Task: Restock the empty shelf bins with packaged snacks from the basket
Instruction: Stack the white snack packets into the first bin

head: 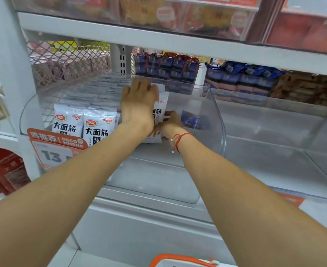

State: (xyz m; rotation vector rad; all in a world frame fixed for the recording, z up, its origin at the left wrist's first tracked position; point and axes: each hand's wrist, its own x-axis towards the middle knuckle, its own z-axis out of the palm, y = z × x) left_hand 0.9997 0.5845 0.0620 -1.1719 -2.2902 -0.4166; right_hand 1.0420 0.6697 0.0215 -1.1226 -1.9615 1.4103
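Observation:
Both arms reach into a clear plastic shelf bin [219, 120]. A white snack packet with black characters [161, 108] stands upright in the bin's middle. My left hand [138, 105] lies flat against its top and left side, fingers straight. My right hand [171, 123] pinches the packet's lower right edge; a red string bracelet is on that wrist. Rows of the same white packets [81, 126] fill the bin's left part. The basket [180, 261], white with an orange rim, just shows at the bottom edge.
A blue packet [190, 119] lies at the bin's right wall. A second clear bin [274, 143] sits to the right. Blue packets [166, 66] stand behind. An orange price tag [56, 147] hangs at front left. The upper shelf edge [158, 38] runs overhead.

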